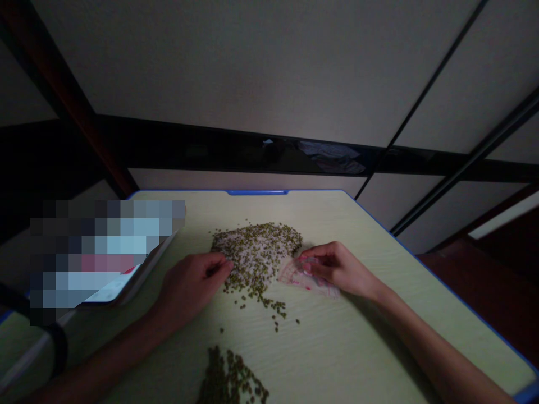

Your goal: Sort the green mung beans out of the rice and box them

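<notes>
A spread pile of small green, bean-like pieces mixed with pale grains [256,247] lies on the table. My left hand [189,286] rests at the pile's left edge, with thumb and index finger pinched together; whatever is between them is too small to tell. To the right of the pile, my right hand [339,266] pinches a thin, see-through sheet with pink markings [311,283], which lies partly under the fingers against the pile's edge. Closer to me is a second heap of darker green pieces [229,379], cut off by the frame's bottom.
The pale wood-look table [337,348] has a blue rim and a blue handle [257,192] at its far side. A lit screen [113,286], partly blurred out, stands at the left. Behind the table rise light cabinet panels [252,67] with a dark strip.
</notes>
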A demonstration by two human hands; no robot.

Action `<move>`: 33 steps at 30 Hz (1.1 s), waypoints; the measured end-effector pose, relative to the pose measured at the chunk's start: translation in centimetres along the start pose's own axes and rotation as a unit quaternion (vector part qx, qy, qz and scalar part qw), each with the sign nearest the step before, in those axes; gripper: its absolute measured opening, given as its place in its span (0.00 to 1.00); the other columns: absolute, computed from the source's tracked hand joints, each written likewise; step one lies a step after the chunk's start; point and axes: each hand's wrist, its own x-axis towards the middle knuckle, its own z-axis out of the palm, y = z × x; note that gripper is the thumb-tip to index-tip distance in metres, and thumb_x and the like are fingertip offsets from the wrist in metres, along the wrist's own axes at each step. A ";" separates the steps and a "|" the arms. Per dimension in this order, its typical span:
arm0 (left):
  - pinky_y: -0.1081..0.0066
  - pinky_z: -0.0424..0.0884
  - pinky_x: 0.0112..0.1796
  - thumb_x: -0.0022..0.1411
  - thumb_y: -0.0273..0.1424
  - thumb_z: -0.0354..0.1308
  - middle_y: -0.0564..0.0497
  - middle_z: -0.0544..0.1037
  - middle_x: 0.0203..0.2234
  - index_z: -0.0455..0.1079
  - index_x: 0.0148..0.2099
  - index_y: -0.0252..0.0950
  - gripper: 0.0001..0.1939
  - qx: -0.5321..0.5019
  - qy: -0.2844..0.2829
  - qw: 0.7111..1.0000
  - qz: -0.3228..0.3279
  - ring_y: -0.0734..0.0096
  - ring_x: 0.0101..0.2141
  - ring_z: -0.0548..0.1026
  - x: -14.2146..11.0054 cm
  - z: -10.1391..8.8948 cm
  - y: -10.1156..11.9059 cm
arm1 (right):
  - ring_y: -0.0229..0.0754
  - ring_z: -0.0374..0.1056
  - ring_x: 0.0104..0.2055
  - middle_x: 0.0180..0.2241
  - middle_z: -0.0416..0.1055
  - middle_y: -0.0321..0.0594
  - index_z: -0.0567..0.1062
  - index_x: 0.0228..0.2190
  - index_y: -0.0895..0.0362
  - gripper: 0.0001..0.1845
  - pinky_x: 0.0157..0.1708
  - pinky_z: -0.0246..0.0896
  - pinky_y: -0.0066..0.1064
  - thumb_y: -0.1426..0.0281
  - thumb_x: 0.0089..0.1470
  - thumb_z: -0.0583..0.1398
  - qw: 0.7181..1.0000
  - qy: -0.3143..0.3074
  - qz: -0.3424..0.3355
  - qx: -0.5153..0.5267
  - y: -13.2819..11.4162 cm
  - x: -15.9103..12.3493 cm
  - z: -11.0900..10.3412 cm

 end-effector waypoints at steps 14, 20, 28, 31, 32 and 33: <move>0.72 0.51 0.24 0.53 0.44 0.42 0.58 0.60 0.13 0.57 0.19 0.38 0.18 0.000 -0.003 1.000 -0.007 0.72 0.20 0.63 0.0 0.1 -0.1 | 0.31 0.53 0.16 0.15 0.60 0.34 0.75 0.34 0.67 0.15 0.16 0.47 0.23 0.68 0.49 0.56 0.997 0.062 0.043 0.004 0.0 0.4 0.1; 0.72 0.52 0.24 0.54 0.44 0.42 0.58 0.60 0.12 0.55 0.18 0.39 0.18 0.000 0.000 1.000 -0.007 0.72 0.19 0.63 0.0 0.0 -0.2 | 0.31 0.53 0.17 0.16 0.60 0.34 0.75 0.31 0.66 0.14 0.16 0.47 0.23 0.69 0.50 0.55 0.997 0.075 0.031 -0.004 -0.1 0.6 0.3; 0.72 0.52 0.23 0.53 0.44 0.42 0.58 0.59 0.13 0.54 0.18 0.39 0.19 0.005 0.002 1.000 -0.006 0.72 0.19 0.62 0.1 0.1 -0.1 | 0.31 0.51 0.17 0.16 0.59 0.34 0.75 0.32 0.67 0.15 0.16 0.46 0.23 0.67 0.51 0.56 0.999 0.036 -0.001 -0.001 0.2 0.5 0.1; 0.72 0.52 0.23 0.53 0.44 0.42 0.57 0.61 0.13 0.55 0.18 0.39 0.19 0.005 0.002 1.000 -0.004 0.72 0.19 0.63 0.0 0.1 -0.1 | 0.30 0.51 0.17 0.16 0.60 0.34 0.75 0.32 0.67 0.15 0.16 0.44 0.23 0.66 0.51 0.56 1.000 0.028 -0.007 0.002 0.2 0.4 0.1; 0.72 0.52 0.23 0.53 0.44 0.42 0.57 0.61 0.13 0.56 0.18 0.39 0.19 0.003 0.000 1.000 -0.003 0.72 0.19 0.63 0.0 0.1 -0.1 | 0.30 0.51 0.17 0.16 0.60 0.34 0.75 0.32 0.67 0.15 0.16 0.44 0.23 0.66 0.51 0.56 1.000 0.024 -0.007 0.004 0.2 0.3 0.1; 0.72 0.52 0.23 0.53 0.44 0.42 0.57 0.61 0.13 0.56 0.18 0.39 0.18 0.001 0.000 1.000 -0.002 0.72 0.19 0.63 0.0 0.1 -0.2 | 0.30 0.50 0.18 0.16 0.59 0.34 0.75 0.32 0.67 0.15 0.16 0.44 0.23 0.66 0.51 0.56 1.000 0.021 -0.006 0.007 0.1 0.3 0.1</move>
